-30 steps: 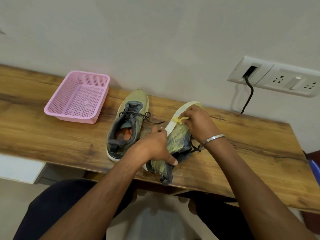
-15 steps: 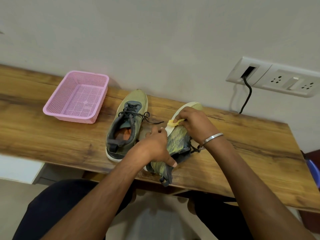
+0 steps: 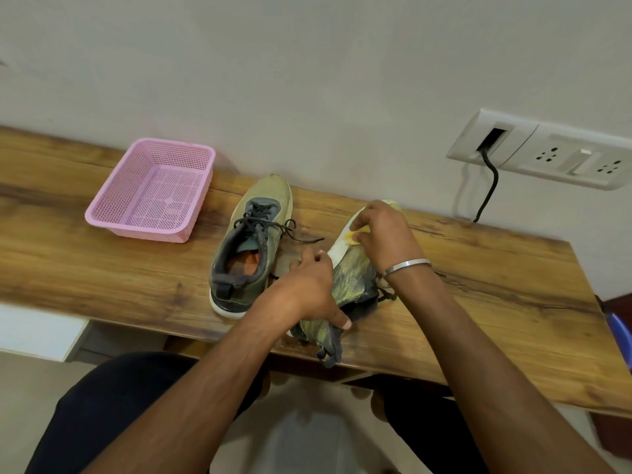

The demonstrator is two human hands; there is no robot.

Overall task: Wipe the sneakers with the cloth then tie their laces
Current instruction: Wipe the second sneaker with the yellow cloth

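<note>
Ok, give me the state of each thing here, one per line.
Left hand: grips tipped shoe.
Right hand: presses cloth on sole.
Tipped shoe: on its side.
Other shoe: upright, laces untied.
Basket: empty, on table.

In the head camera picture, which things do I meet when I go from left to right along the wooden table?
pink basket → upright sneaker → left hand → tilted sneaker → right hand → wall socket panel
</note>
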